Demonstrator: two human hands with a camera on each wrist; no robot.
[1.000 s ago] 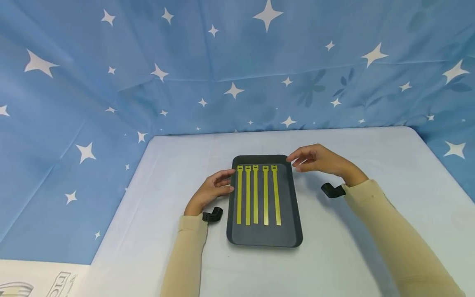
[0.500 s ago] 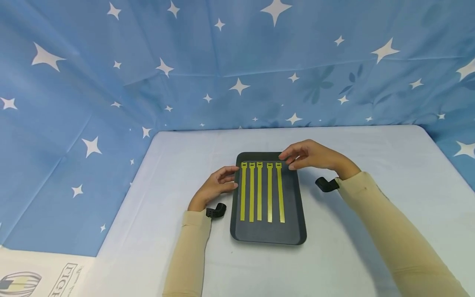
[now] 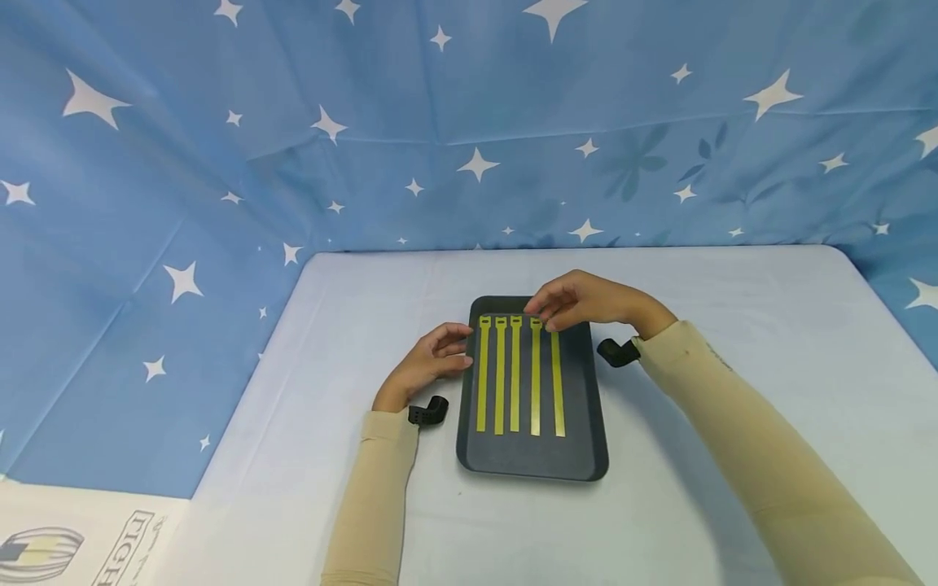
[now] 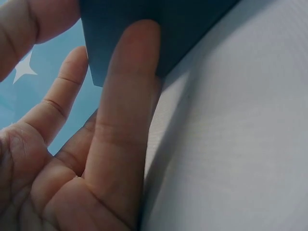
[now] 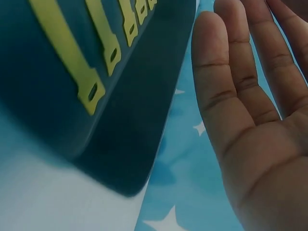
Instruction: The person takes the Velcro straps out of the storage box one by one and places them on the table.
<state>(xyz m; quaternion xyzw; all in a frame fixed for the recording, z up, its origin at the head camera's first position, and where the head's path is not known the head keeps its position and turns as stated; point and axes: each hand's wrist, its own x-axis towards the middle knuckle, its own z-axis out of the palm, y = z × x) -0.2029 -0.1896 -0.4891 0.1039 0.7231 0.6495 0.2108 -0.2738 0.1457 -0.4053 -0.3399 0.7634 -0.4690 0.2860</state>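
Several yellow cable straps [image 3: 515,374] lie side by side in a dark grey tray [image 3: 528,460], their slotted heads toward the far end. My left hand [image 3: 428,358] is at the tray's left side, its fingertips at the rim; in the left wrist view a straight finger [image 4: 127,106] rests against the dark outer wall. My right hand [image 3: 589,301] hovers over the tray's far right corner with loosely bent fingers, and in the head view it overlaps the head of the rightmost strap. The right wrist view shows its fingers extended beside the tray wall [image 5: 139,115], holding nothing.
The tray stands on a white-covered table [image 3: 681,456]. Behind and to the left hangs a blue cloth [image 3: 366,98] with white stars. A printed sheet [image 3: 88,529] lies at the lower left. A black wrist camera [image 3: 619,352] sits below my right wrist.
My right hand has moved left from beside the tray's far right corner to over the strap heads. My left hand stays at the left rim. The head view has shifted slightly.
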